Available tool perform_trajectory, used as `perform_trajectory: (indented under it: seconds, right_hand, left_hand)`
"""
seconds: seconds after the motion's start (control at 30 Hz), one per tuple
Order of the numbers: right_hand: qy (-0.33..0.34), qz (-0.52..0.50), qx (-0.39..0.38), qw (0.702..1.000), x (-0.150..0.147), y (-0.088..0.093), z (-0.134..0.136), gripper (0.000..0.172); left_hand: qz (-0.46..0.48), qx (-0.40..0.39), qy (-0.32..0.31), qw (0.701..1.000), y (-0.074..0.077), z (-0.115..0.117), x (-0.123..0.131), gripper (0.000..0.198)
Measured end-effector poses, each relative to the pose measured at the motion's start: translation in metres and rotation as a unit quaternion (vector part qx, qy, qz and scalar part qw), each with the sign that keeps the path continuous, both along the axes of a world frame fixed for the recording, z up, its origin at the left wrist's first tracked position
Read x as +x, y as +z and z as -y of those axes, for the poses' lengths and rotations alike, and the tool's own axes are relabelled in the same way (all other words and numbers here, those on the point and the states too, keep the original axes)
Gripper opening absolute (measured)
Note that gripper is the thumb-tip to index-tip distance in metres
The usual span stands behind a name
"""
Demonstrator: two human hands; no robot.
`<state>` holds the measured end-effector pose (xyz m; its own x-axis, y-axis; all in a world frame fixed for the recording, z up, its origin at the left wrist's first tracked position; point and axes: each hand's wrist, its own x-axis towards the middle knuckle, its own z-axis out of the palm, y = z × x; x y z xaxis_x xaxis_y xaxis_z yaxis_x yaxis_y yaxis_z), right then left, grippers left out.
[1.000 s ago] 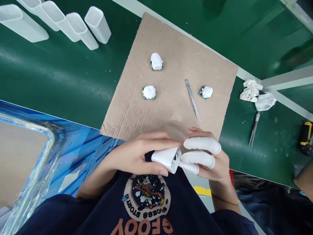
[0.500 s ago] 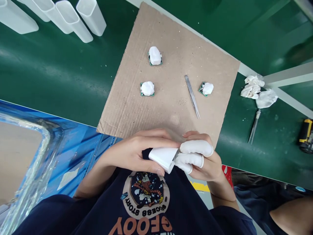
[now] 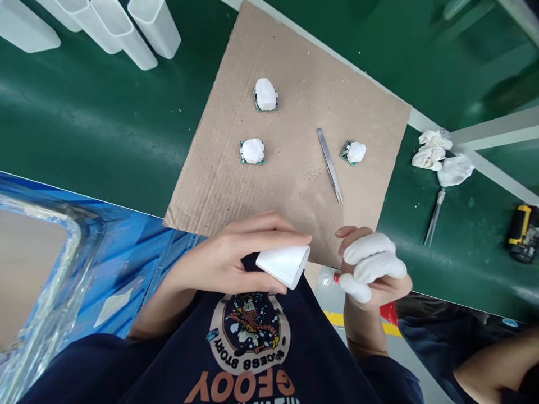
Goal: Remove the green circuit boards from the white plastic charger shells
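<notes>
My left hand (image 3: 236, 255) is wrapped round a white tapered plastic housing (image 3: 281, 265), fingers above and thumb below, its end facing right. My right hand (image 3: 370, 269) is apart from it to the right, its fingers curled in. White finger cots cover its thumb and two fingers. A small red piece (image 3: 336, 278) shows at the tip of the right thumb; most of it is hidden. Beyond my hands, on the cardboard sheet (image 3: 286, 179), are three green circuit boards with white domes: one at the back (image 3: 265, 94), one at left (image 3: 252, 151), one at right (image 3: 353, 152). Tweezers (image 3: 330, 166) lie between the nearer two.
Several white hollow housings (image 3: 155, 28) lie at the back left of the green table (image 3: 126, 123). Crumpled white finger cots (image 3: 455, 170), another pair of tweezers (image 3: 434, 217) and a yellow-black tool (image 3: 522, 233) are at right. A co-worker's arm (image 3: 484, 365) shows at lower right.
My right hand has drawn away to the right from the housing's end, and a red piece now shows at its thumb. My left hand still holds the housing, slightly turned.
</notes>
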<state>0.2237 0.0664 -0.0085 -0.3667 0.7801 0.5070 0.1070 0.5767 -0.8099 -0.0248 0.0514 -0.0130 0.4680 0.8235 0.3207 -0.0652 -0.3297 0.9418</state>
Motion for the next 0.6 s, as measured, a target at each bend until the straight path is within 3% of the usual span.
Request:
perform_trajectory:
  seconds: [0.07, 0.2, 0.4, 0.5, 0.6]
  right_hand:
    - [-0.007, -0.028, 0.035, 0.999, 0.004, -0.001, -0.001, 0.017]
    - [0.028, 0.056, 0.112, 0.992, 0.007, 0.002, -0.002, 0.004]
    - [0.042, 0.103, 0.115, 0.987, -0.003, 0.009, -0.006, 0.027]
    - [0.009, 0.082, 0.12, 0.989, -0.01, 0.003, -0.004, 0.027]
    - [-0.035, 0.076, 0.106, 0.991, -0.016, -0.002, 0.0, 0.025]
  left_hand:
    - [0.0, 0.003, -0.001, 1.0, -0.001, -0.001, -0.001, 0.056]
    - [0.003, 0.002, -0.002, 1.0, -0.002, -0.001, -0.002, 0.056]
    - [0.047, -0.007, -0.029, 0.998, -0.009, -0.002, 0.0, 0.057]
    - [0.105, -0.078, -0.035, 0.991, -0.016, 0.002, 0.006, 0.058]
    - [0.178, -0.187, -0.046, 0.965, -0.024, 0.01, 0.013, 0.059]
